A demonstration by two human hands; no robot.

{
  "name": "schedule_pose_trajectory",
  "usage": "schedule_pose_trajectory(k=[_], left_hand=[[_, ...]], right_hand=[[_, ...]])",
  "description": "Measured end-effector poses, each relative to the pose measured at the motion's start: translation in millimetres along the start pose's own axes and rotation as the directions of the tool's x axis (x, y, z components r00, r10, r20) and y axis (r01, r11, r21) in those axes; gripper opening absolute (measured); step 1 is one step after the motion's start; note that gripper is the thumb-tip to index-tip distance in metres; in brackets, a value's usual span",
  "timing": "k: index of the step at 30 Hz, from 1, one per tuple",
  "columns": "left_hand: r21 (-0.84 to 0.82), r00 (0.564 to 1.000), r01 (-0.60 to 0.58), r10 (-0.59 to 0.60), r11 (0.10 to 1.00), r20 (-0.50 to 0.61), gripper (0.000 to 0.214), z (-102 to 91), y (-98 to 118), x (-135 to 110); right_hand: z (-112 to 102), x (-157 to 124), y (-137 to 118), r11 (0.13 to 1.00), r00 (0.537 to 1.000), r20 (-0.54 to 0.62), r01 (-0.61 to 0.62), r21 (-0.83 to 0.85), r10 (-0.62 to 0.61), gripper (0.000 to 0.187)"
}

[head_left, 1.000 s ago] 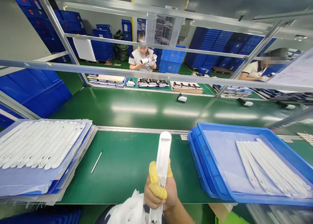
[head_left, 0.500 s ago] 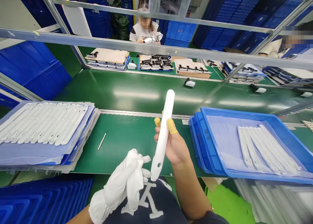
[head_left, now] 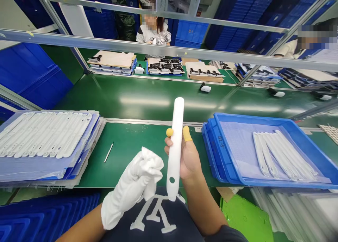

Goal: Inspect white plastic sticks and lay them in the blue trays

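Over the green worktop (head_left: 132, 168), a long white plastic strip (head_left: 174, 154) stands at lower centre of the frame, its long axis nearly vertical, clamped in the right grip (head_left: 188, 157) by yellow finger cots (head_left: 187, 133), while the white-gloved left grip (head_left: 133, 187) is held just beside its lower end, open or closed not being discernible.

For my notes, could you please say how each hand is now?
Left hand: white-gloved, bunched, cannot tell.
Right hand: closed, holding a white plastic strip.

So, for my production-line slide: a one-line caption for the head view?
Right hand in yellow finger cots holds a white strip upright beside the white-gloved left hand.
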State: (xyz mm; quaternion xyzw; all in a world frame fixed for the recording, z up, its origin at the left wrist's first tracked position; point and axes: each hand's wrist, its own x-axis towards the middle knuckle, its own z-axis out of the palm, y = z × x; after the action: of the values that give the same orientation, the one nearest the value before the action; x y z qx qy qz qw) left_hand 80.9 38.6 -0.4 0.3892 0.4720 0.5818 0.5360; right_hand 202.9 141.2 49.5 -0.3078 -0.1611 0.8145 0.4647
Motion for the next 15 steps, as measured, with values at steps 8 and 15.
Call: schedule_pose_trajectory(k=[8, 15], left_hand=[[0.076, 0.847, 0.020, -0.057, 0.997, 0.529, 0.029, 3.1, 18, -5], [0.011, 0.849, 0.171, -0.153, 0.985, 0.506, 0.038, -29.0, -2, -12]], right_hand=[[-1, -4, -7, 0.999, 0.998, -0.043, 0.042, 0.024, -0.041, 0.040], [4, -14, -16, 0.997, 0.994, 0.078, -0.076, -0.002, 0.076, 0.046]])
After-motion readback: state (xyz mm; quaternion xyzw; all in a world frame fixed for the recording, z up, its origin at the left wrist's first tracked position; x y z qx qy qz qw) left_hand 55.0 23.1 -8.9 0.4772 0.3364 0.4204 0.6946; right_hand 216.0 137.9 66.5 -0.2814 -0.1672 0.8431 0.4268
